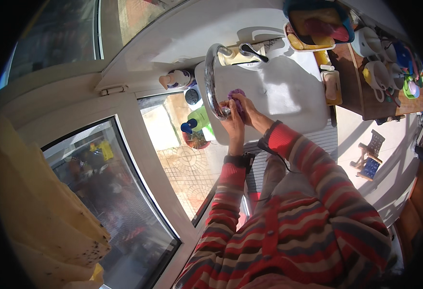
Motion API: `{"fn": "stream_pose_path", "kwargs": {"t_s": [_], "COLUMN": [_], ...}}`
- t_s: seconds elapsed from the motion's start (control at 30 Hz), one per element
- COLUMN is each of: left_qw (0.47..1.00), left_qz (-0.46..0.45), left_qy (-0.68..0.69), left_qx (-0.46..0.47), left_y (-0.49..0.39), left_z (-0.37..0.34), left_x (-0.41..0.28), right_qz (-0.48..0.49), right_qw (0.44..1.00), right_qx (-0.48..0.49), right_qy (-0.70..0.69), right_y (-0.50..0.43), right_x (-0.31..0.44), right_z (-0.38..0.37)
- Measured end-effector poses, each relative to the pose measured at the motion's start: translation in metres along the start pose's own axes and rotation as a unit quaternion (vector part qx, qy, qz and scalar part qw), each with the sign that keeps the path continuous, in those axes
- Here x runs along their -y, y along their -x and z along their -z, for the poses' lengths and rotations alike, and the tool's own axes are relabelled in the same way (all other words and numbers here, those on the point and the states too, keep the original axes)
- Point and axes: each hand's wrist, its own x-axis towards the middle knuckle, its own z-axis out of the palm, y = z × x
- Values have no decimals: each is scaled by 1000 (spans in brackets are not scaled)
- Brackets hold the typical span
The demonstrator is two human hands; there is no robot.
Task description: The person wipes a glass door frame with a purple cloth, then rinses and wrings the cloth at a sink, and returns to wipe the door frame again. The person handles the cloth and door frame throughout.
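Both my hands are together over the left part of a white sink basin [298, 83], close under the spout of a curved chrome faucet [211, 72]. My left hand [234, 121] and my right hand [249, 110] are closed around a crumpled purple cloth or mesh scrubber [237, 94]; which of the two it is, I cannot tell. Part of it shows above my fingers and between my palms. The faucet's lever handle [255, 53] sits behind the basin. Whether water runs is hard to see.
Pump bottles, one white and purple [179, 79] and one green [198, 119], stand left of the basin. A soap dish [331, 86] and stacked tubs [318, 25] are at its right, beside a wooden cabinet [348, 72] holding cups. A glazed door [114, 195] stands at left.
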Motion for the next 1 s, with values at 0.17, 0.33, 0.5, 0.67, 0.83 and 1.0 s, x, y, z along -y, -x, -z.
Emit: {"fn": "stream_pose_path", "kwargs": {"t_s": [0.17, 0.33, 0.5, 0.67, 0.83, 1.0], "left_qw": [997, 927, 869, 942, 962, 957], "left_qz": [74, 283, 355, 279, 201, -55], "left_qy": [-24, 177, 27, 39, 122, -215], "left_qx": [17, 169, 342, 183, 136, 187], "left_y": [-4, -40, -29, -31, 11, 6], "left_z": [19, 79, 106, 93, 56, 23], "left_x": [21, 39, 29, 12, -18, -21], "right_qz": [13, 28, -69, 38, 16, 43], "right_qw": [985, 987, 964, 939, 983, 996], "right_qx": [-72, 98, 118, 19, 3, 47], "right_qy": [155, 125, 229, 341, 181, 65], "right_y": [13, 16, 8, 6, -15, -6], "right_x": [6, 25, 59, 57, 38, -8], "right_z": [-1, 3, 6, 9, 22, 24]}}
